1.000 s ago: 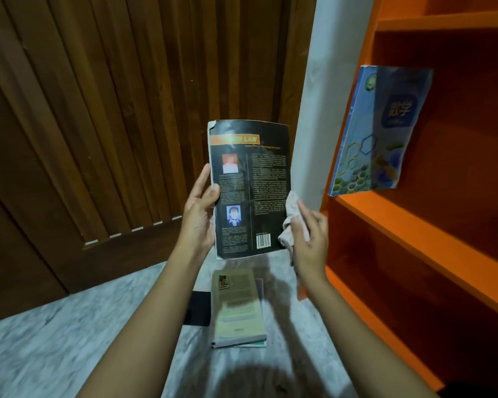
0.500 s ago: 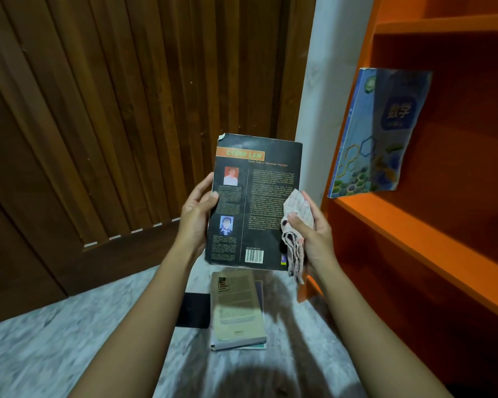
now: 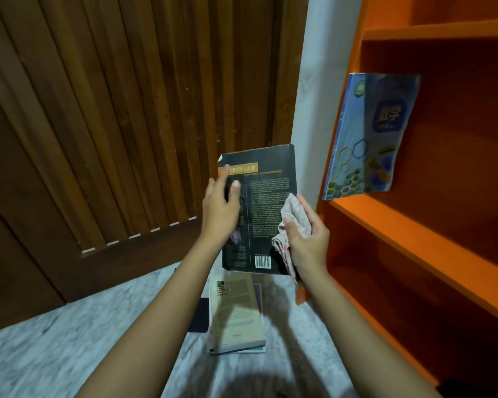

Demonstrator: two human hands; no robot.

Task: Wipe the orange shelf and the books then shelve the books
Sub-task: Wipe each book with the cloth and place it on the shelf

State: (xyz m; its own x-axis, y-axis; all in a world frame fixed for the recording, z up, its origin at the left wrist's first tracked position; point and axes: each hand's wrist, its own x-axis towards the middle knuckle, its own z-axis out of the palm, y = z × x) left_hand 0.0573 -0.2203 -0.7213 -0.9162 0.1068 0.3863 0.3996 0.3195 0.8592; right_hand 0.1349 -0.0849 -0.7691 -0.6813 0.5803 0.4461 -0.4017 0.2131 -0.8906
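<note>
I hold a black book (image 3: 270, 202) upright in front of me, back cover toward me. My left hand (image 3: 219, 214) grips its left edge, fingers lying over the cover. At the book's lower right edge, my right hand (image 3: 305, 245) clutches a crumpled pale cloth (image 3: 295, 216) against it. The orange shelf (image 3: 414, 239) stands to the right. A blue book (image 3: 368, 139) leans upright at the left end of its middle board.
A small stack of books (image 3: 236, 311) lies on the marble floor (image 3: 69, 354) below my hands, beside a dark flat object (image 3: 199, 315). A slatted wooden door (image 3: 112, 124) fills the left, and a white wall strip (image 3: 314, 96) separates it from the shelf.
The black book has dropped lower and shifted right toward the shelf. My left hand slid up its left edge and over the cover. The cloth hand stays at the lower right edge.
</note>
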